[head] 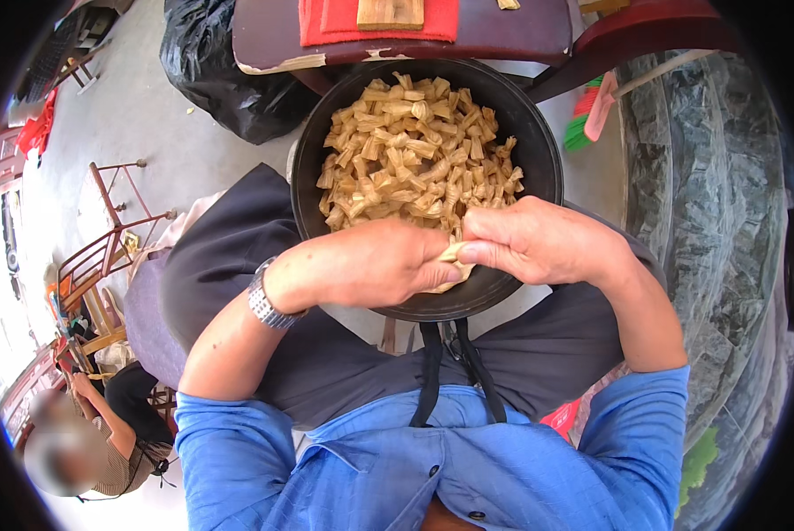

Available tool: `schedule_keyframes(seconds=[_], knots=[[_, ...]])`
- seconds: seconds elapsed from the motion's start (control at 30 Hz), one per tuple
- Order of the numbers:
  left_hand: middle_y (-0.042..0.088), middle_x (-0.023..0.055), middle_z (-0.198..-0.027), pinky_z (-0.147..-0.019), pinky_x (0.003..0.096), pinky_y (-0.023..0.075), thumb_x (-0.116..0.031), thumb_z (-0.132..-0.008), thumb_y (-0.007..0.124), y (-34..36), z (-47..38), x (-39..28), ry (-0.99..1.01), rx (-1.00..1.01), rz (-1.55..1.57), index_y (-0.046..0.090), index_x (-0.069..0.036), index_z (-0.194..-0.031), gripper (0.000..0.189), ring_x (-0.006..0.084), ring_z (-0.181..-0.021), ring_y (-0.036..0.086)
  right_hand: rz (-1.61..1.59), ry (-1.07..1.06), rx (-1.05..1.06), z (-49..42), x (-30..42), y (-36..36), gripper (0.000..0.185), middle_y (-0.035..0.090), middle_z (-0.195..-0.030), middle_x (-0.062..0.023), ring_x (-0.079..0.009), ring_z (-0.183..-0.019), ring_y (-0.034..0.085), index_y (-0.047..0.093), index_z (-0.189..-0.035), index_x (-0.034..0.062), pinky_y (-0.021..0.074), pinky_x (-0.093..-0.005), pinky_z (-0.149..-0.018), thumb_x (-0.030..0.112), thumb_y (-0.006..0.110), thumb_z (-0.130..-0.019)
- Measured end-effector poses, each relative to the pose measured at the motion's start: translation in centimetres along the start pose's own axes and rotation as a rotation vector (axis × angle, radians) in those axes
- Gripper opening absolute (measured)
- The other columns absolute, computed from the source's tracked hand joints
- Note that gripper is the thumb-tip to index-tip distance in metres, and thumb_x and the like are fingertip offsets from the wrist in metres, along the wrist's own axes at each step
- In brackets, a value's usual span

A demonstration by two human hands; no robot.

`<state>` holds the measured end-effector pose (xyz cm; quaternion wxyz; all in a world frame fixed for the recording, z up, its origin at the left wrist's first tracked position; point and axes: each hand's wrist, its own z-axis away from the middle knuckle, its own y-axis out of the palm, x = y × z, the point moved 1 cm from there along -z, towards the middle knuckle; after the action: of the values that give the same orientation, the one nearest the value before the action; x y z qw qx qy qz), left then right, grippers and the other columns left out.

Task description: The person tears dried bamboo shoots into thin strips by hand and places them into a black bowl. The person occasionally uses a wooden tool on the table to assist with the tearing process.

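Both my hands meet over the near side of a round black basin (540,162), which sits between my knees. The fingers of my left hand (377,262) pinch a pale tan strip (451,252), and a wristwatch is on that wrist. My right hand (543,242) pinches the same strip from the other side, thumb and fingers close to my left fingertips. Part of the strip hangs below the fingers; the rest is hidden by them. Heaped in the basin are many knotted tan strips (417,146), which look like tofu skin knots.
A dark red chair seat (503,33) overhangs the basin's far rim, bearing red cloth (340,26) and a wooden block (390,13). Black plastic bags (231,86) lie left, a broom (593,109) right, beside a plastic-covered pile (709,199). Another person (118,425) sits lower left, near an overturned chair (101,245).
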<state>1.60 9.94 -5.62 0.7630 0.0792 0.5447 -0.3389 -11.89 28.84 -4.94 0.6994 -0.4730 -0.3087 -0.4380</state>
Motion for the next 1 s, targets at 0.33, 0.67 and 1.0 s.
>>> schedule_keyframes(seconds=[0.33, 0.67, 1.0], knots=[[0.057, 0.0107, -0.069, -0.057, 0.0381, 0.0451, -0.027, -0.102, 0.062, -3.7, 2.9, 0.5, 0.069, -0.077, -0.017, 0.060, -0.001, -0.090, 0.028, 0.0254, -0.062, 0.056, 0.018, -0.036, -0.034, 0.8, 2.5, -1.6, 0.019, 0.056, -0.070, -0.0125, -0.0322, -0.062, 0.061, 0.058, -0.095, 0.0072, 0.0454, -0.0396, -0.054, 0.025, 0.063, -0.101], [0.067, 0.0055, -0.087, -0.046, 0.0209, 0.0416, -0.017, -0.103, 0.061, -7.9, 3.3, -0.2, 0.410, -0.834, 0.865, 0.058, -0.007, -0.111, 0.014, 0.0049, -0.054, 0.048, -1.052, -0.355, -0.361, 1.9, 1.8, -4.6, 0.039, 0.049, -0.060, -0.0020, -0.0089, -0.045, 0.047, 0.054, -0.102, 0.0013, 0.0402, -0.0225, -0.040, 0.036, 0.039, -0.110], [0.062, 0.0039, -0.097, -0.069, 0.0233, 0.0510, -0.033, -0.104, 0.059, -1.5, -1.6, -2.5, 0.154, -0.456, 0.808, 0.058, -0.003, -0.121, 0.035, 0.0078, -0.076, 0.059, 0.157, -0.278, -0.670, -1.6, 1.2, -1.7, 0.039, 0.068, -0.094, -0.0067, -0.0196, -0.080, 0.067, 0.058, -0.138, 0.0091, 0.0551, -0.0335, -0.068, 0.013, 0.061, -0.100]])
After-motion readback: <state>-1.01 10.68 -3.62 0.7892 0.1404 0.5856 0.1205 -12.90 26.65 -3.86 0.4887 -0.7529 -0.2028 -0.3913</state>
